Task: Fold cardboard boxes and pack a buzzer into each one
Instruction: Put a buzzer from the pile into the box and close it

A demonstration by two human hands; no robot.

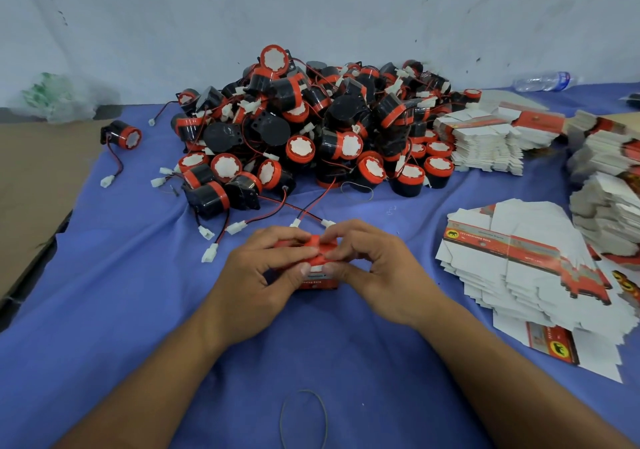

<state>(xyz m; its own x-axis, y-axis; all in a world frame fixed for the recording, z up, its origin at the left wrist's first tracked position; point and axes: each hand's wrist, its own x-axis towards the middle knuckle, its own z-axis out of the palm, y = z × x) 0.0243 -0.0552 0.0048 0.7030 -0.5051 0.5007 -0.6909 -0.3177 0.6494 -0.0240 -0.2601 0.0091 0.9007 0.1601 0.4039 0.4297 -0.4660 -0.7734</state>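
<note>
Head view, both hands, left hand (258, 275), right hand (372, 270), pinching small red box (318, 264), buzzer pile (311, 126) behind

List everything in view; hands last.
small printed cardboard box: one, red, centre, in both hands
round plastic buzzers with wires: uncounted pile, black-red, behind it
lone buzzer: one, black-red, left of pile
flat cardboard box blanks: several stacks, white-red, right
cloth table cover: one, blue, across the table
brown cardboard sheet: one, left edge
clear plastic bottle: one, far right by wall
thin rubber band: one, grey, near edge
plastic bag: one, white-green, far left
left hand: pinches the box
right hand: pinches the box
</note>
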